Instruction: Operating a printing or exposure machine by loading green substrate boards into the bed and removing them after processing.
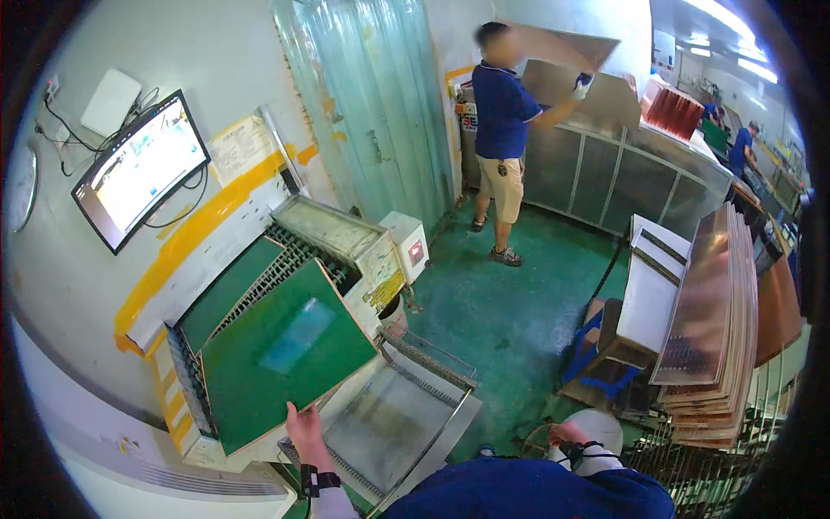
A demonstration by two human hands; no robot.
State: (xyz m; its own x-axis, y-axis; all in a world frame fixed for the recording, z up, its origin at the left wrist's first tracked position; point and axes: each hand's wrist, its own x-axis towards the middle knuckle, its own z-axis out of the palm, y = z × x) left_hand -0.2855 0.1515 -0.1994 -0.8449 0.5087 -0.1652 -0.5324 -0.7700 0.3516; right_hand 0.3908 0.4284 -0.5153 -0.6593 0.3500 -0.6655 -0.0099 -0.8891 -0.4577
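Note:
My left hand (pixel 304 426) grips the near edge of a large green panel (pixel 285 355). The thumb and a finger show at the panel's rim. This panel lies tilted across a roller conveyor machine (pixel 259 285), and a second green panel (pixel 226 285) lies on the rollers behind it. My right hand (pixel 566 435) is low at my right side, beside a round white stool top (pixel 598 430). Its fingers are small and partly hidden, so their pose is unclear. Dark bands with cords circle both wrists.
A metal tray frame (pixel 393 419) juts from the machine's near end. Stacked copper-coloured sheets (pixel 713 303) lean at the right, by a white-topped stand (pixel 648 285). A co-worker (pixel 501 130) handles a large sheet (pixel 562 48) at a cabinet. A monitor (pixel 143 173) hangs on the left wall.

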